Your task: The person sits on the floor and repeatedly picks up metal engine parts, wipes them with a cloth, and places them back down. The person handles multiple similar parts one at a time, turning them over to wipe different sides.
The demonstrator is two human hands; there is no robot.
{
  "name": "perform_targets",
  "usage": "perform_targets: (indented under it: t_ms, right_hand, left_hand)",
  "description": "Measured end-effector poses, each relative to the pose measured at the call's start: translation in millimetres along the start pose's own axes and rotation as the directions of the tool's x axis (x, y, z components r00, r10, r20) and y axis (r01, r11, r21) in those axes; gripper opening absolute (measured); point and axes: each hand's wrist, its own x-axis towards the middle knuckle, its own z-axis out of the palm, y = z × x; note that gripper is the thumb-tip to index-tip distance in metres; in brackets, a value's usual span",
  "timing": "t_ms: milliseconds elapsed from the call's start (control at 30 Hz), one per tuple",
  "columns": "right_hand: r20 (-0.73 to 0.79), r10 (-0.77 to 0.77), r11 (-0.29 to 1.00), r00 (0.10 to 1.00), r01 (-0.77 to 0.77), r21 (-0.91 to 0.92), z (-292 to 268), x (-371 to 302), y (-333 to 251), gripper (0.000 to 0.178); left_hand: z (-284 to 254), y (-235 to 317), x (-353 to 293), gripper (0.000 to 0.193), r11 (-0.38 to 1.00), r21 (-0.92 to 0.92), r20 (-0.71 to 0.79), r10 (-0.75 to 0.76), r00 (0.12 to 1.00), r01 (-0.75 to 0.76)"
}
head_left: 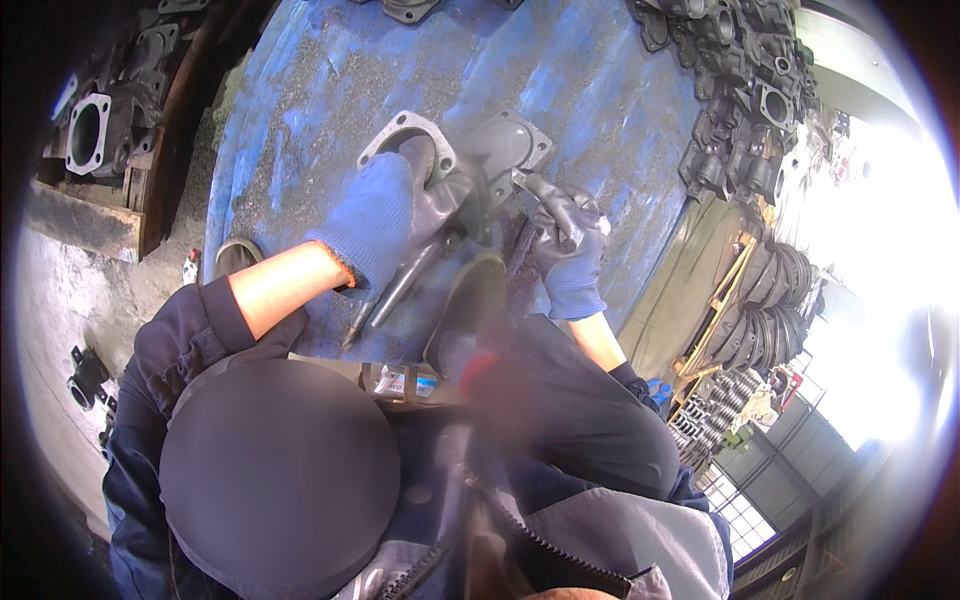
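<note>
A grey metal casting [442, 150] with a square flange and a round bore is over the blue-painted work surface. My left hand [405, 195], in a blue glove with a grey coated palm, is closed around it, fingers at the bore's edge. Beside the bore is a flat grey flange [508, 142] with corner holes; whether it belongs to the same casting, I cannot tell. My right hand [568, 235], gloved alike, is closed on a small slim tool [518, 178] whose pale tip points toward that flange. The fingers cover most of the tool, so its kind is unclear.
A metal rod [405, 285] lies on the worn blue surface [310, 110], near my left wrist. Dark castings [740, 120] are heaped along the far right edge. More castings sit in a wooden crate [90, 215] at left. Stacked dark rings [770, 300] stand at right.
</note>
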Motion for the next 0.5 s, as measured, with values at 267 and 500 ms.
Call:
perform_targets:
  t_ms: [267, 500]
  right_hand:
    - [-0.049, -0.050, 0.998, 0.998, 0.049, -0.027, 16, -7, 21, 0.038]
    - [-0.102, -0.105, 0.986, 0.989, 0.090, -0.137, 28, -16, 34, 0.042]
  left_hand:
    - [5, -8, 1, 0.040, 0.997, 0.070, -0.034, -0.036, 0.999, 0.038]
    - [9, -18, 6, 0.033, 0.998, 0.042, -0.029, 0.036, 0.999, -0.035]
